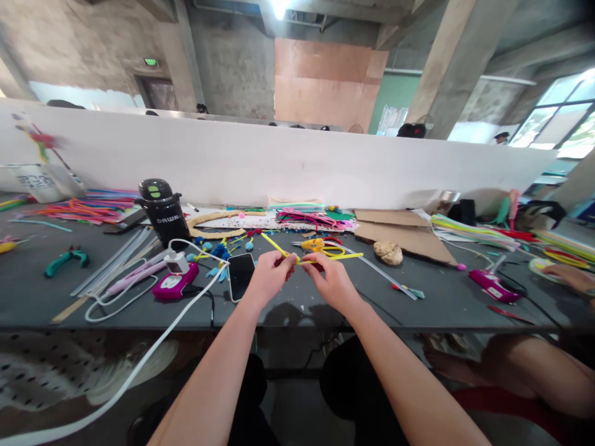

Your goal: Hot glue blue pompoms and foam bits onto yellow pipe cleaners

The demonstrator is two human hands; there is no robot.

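"Two hands at the centre of the head view, fingertips almost meeting over the table [279, 316]! The left hand [269, 272] pinches yellow fuzzy stem [351, 256], and so does the right hand [334, 279]."

"One strip or two?"

"Can't tell; the fingers hide the join. It slants up beyond the left fingertips and runs out past the right ones, just above the tabletop."

"How far along?"

"Midway through the handling, I'd judge: yellow lengths in the fingers, no finished form between them. What's left, the view doesn't say. Fluffy blue pieces [223, 251] lie near, looking already worked up."

"And the textures?"

"Plenty! Slick dark phone [241, 277] beside the left forearm, yellow-handled pliers [313, 244] just beyond the hands, a bundle of pink stems [311, 218] behind. Off right, flat brown cardboard [400, 232] and a rounded, wrinkled tan lump [388, 253]."
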